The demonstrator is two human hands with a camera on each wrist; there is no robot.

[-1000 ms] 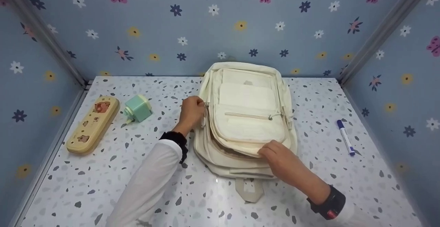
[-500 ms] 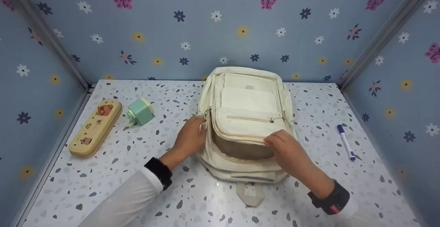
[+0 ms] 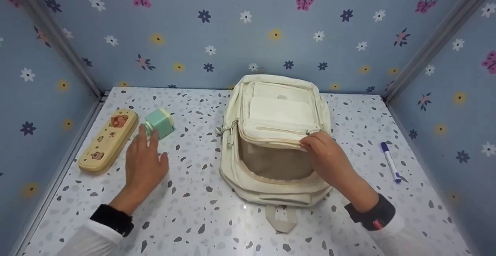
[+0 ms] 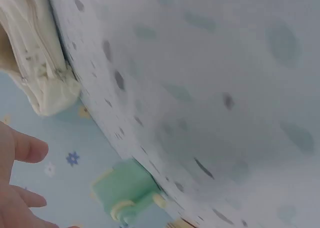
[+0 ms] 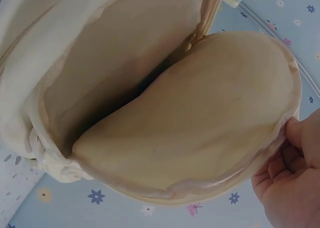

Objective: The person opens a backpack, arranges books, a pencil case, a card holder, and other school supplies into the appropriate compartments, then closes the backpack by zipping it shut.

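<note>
A cream backpack [image 3: 283, 110] lies on the speckled table with its front compartment unzipped. My right hand [image 3: 329, 153] pinches the edge of the front flap and holds it lifted; in the right wrist view the beige lining [image 5: 225, 103] shows, with a dark gap deeper inside. My left hand [image 3: 146, 168] is spread over the table at the left, fingers straight and holding nothing. Its fingertips overlap a mint-green pencil sharpener with a crank [image 3: 159, 123] in the head view. Just left of that hand lies a yellow pencil case [image 3: 108, 141] with bear pictures.
A white marker with blue ends [image 3: 390, 162] lies at the right of the table. Blue flowered panels [image 3: 232, 31] enclose the back and both sides. The backpack's strap loop [image 3: 282, 219] points toward the front edge.
My left hand has let go of the backpack's left side and moved left to the sharpener. My right hand has raised the flap, widening the opening.
</note>
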